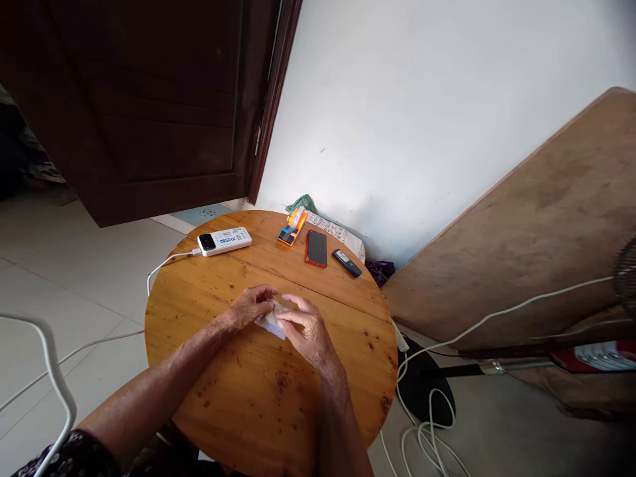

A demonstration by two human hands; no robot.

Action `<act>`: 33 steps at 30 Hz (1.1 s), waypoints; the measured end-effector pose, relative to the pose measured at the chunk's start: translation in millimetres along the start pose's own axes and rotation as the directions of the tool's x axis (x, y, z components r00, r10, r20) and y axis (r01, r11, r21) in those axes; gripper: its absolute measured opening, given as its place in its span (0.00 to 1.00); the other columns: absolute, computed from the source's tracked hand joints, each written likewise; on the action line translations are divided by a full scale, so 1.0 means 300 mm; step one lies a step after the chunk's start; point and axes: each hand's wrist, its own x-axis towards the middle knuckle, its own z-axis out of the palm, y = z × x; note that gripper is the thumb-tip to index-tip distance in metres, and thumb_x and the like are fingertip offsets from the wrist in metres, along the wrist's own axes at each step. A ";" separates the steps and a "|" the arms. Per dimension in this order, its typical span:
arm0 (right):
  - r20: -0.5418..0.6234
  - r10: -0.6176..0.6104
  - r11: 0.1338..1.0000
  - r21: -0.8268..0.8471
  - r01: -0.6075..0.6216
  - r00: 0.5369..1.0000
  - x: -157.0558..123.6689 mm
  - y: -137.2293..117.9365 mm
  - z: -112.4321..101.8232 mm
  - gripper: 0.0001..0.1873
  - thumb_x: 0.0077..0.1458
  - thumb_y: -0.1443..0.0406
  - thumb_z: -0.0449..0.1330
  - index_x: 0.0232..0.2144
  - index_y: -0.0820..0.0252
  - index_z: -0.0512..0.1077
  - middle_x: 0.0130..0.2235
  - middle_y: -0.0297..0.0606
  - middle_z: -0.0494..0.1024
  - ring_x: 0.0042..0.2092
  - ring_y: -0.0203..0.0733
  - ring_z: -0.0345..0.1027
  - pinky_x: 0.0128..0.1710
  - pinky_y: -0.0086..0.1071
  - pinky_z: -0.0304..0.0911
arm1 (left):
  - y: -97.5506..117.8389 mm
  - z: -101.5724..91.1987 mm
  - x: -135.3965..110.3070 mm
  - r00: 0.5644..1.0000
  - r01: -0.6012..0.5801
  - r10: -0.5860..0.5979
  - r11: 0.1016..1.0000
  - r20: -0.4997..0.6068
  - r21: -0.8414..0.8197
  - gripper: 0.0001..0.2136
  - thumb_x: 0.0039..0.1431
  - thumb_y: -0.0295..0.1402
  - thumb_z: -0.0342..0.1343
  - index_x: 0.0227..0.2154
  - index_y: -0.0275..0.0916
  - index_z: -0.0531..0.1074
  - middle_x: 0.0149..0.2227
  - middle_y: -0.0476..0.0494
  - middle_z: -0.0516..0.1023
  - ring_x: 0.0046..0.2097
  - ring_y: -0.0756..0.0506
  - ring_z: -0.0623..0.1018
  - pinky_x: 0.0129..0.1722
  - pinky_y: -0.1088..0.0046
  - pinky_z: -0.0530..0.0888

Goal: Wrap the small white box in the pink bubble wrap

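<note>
Over the middle of the round wooden table (228,371), both hands meet at a small whitish, see-through packet (271,323). My left hand (251,306) is on its far left side, thumb and fingertips against it. From the right, my right hand (309,331) has its thumb and a finger on the packet, while another finger is raised and stretched out. The fingers cover part of the packet, so its exact kind and contents cannot be made out.
Along the table's far side lie a white device (226,241) with a plugged-in cable, an orange and blue object (292,226), a red-edged smartphone (317,249) and a dark handheld device (346,263). Loose white cables (432,430) lie on the floor at right.
</note>
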 end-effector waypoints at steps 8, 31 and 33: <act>-0.080 0.075 0.975 0.217 -0.056 0.994 0.009 -0.001 -0.032 0.10 0.56 0.62 0.60 0.26 0.53 0.79 0.50 0.40 0.77 0.52 0.47 0.70 0.55 0.39 0.61 | 0.019 0.000 -0.010 1.000 -0.001 0.002 0.999 -0.022 0.051 0.18 0.42 0.36 0.60 0.39 0.35 0.74 0.34 0.47 0.77 0.33 0.48 0.73 0.32 0.73 0.69; -0.294 0.508 0.789 0.535 -0.301 0.809 0.035 0.154 0.010 0.20 0.44 0.50 0.65 0.31 0.61 0.79 0.35 0.41 0.81 0.35 0.43 0.72 0.35 0.34 0.66 | 0.030 -0.054 0.014 0.931 -0.039 -0.028 0.984 -0.363 -0.174 0.16 0.36 0.38 0.59 0.31 0.36 0.74 0.31 0.45 0.79 0.28 0.50 0.75 0.21 0.78 0.62; -0.298 0.496 0.792 0.540 -0.285 0.815 0.035 0.147 0.011 0.19 0.44 0.51 0.65 0.30 0.60 0.79 0.37 0.42 0.82 0.36 0.44 0.72 0.37 0.36 0.67 | 0.034 -0.051 0.011 0.934 -0.045 -0.018 0.985 -0.357 -0.166 0.17 0.36 0.39 0.59 0.31 0.36 0.74 0.30 0.45 0.79 0.27 0.50 0.74 0.21 0.78 0.61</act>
